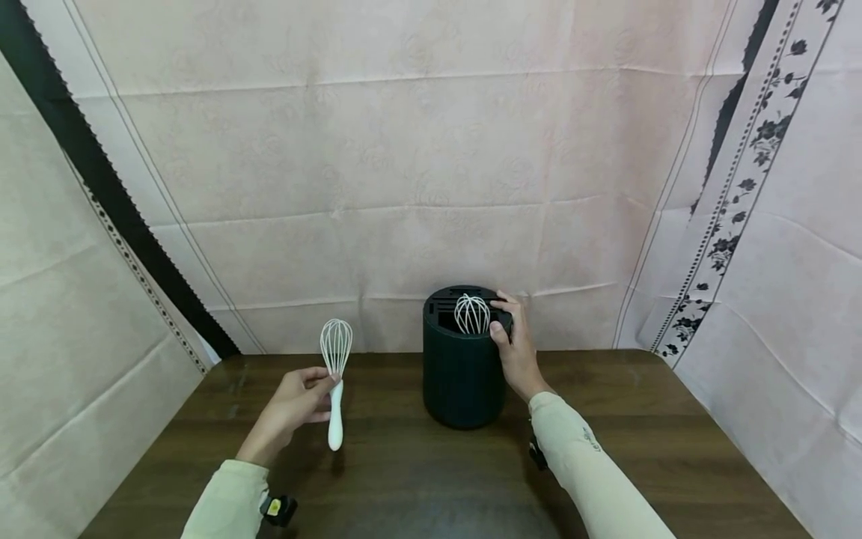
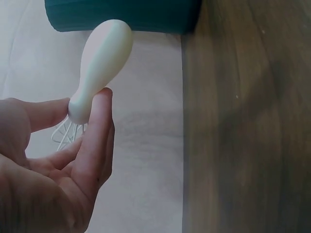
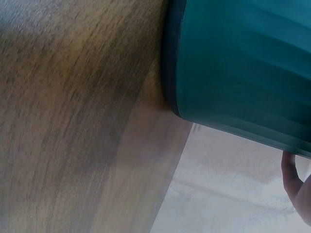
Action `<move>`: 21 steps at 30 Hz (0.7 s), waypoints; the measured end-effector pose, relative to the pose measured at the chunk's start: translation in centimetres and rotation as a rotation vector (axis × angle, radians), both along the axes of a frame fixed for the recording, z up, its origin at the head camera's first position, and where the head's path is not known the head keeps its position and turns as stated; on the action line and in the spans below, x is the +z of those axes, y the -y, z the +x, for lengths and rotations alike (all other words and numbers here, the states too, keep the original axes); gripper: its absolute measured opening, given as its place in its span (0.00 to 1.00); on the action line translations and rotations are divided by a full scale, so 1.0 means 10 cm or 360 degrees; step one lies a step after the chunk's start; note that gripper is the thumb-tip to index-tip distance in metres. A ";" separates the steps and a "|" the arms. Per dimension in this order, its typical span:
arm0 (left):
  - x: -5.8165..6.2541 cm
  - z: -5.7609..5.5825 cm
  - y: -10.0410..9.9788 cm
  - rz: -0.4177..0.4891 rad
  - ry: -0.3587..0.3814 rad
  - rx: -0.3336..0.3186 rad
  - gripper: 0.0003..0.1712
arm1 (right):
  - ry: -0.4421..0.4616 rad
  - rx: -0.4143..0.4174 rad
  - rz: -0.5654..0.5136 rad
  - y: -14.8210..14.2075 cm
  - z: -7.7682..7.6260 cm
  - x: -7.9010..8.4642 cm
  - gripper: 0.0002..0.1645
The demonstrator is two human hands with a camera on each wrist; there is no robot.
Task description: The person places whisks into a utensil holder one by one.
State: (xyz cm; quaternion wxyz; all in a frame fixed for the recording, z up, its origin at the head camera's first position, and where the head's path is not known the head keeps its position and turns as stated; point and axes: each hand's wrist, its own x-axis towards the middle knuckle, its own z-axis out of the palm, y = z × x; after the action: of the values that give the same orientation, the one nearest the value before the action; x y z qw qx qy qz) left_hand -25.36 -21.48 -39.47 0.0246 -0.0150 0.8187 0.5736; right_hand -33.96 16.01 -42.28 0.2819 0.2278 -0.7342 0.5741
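Left hand (image 1: 296,404) around white whisk (image 1: 334,382), right hand (image 1: 515,348) seemingly on holder rim (image 1: 465,367).

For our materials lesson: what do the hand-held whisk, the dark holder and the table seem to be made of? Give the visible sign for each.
Hand-held whisk: smooth, softly glossy white handle, probably plastic or silicone; thin pale loops, perhaps coated wire.
Dark holder: matte dark green-black wall with an even sheen, likely plastic.
Table: dark brown with streaky grain, so wood or wood-look laminate; the pictures cannot settle which.
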 end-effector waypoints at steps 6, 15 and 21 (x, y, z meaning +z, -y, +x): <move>0.05 -0.01 -0.08 0.0034 -0.0042 0.0044 0.28 | 0.0001 0.0001 0.0005 0.00 0.00 -0.01 0.28; 0.12 -0.01 -0.21 0.0109 -0.0093 0.0080 0.29 | 0.0031 -0.0017 0.0030 0.01 0.01 -0.01 0.28; 0.19 -0.01 -0.32 0.0195 -0.0128 0.0080 0.29 | 0.0042 -0.0030 0.0033 0.00 -0.01 -0.02 0.28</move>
State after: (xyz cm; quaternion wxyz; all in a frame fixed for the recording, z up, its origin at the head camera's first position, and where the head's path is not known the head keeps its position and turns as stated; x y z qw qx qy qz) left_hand -25.44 -18.33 -37.58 -0.0217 -0.0110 0.7817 0.6231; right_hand -34.03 16.00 -42.50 0.2753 0.2162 -0.7458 0.5667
